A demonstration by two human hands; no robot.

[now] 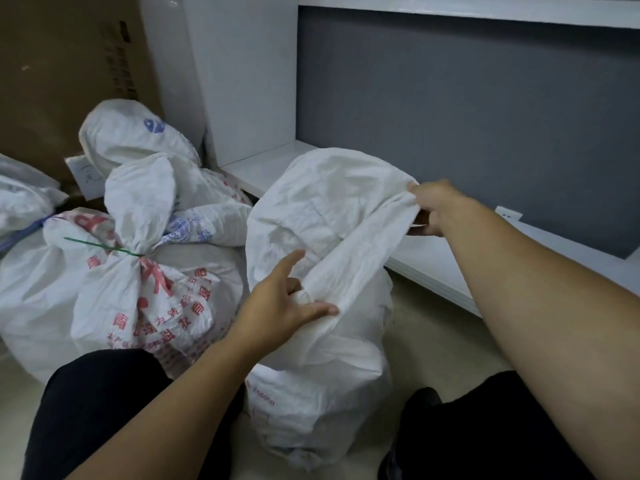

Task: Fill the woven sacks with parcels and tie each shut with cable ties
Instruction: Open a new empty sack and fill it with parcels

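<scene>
A full white sack (322,375) stands on the floor (426,337) between the person's knees, its loose top gathered into a twisted band that stretches between the two hands. The left hand (280,306) has the near end of that band: thumb and lower fingers (322,310) curl round the cloth, while the forefinger sticks out straight above it. The right hand (434,211) pinches the far end of the band, up and to the right of the left fingers, just over the low white shelf (426,261). To the left of the left fingers lies a tied sack (114,292) with red print, its neck cinched by a green cable tie (104,248). Beyond that, more filled sacks (138,147) are heaped against a cardboard box (62,64).
</scene>
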